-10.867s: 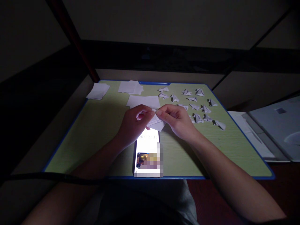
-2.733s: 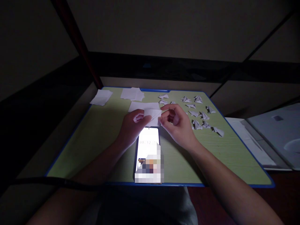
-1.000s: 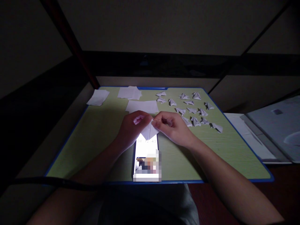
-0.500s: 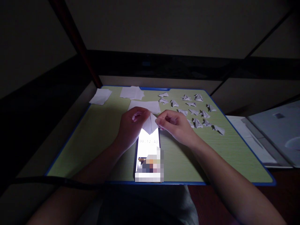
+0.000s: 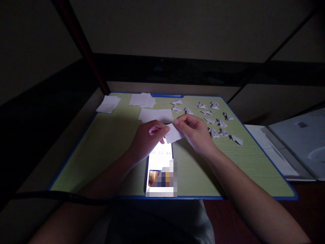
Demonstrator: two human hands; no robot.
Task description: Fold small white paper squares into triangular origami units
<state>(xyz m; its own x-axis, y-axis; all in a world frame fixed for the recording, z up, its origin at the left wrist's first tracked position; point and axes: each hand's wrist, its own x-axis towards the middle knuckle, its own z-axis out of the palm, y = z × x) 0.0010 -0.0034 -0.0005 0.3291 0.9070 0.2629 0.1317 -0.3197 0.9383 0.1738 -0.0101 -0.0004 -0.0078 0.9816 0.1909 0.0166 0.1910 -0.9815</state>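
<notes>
In a dim room, my left hand (image 5: 146,139) and my right hand (image 5: 196,130) both pinch a small white folded paper piece (image 5: 173,134) just above a lit phone (image 5: 160,169). The phone lies flat on a green board (image 5: 106,142) with a blue rim. My left fingers hold the paper's left edge, my right fingers its upper right edge. A flat white sheet (image 5: 155,115) lies just behind my hands.
Several small folded paper shapes (image 5: 214,117) are spread over the board's far right. Two stacks of white slips (image 5: 142,100) (image 5: 108,103) sit at the far left. A grey laptop-like object (image 5: 299,142) lies right of the board. A dark cable (image 5: 58,196) crosses the near left.
The paper was held point-down half a second ago; now it is turned flatter and shifted slightly right. My right hand rose and moved toward the far side. The phone's timer advanced.
</notes>
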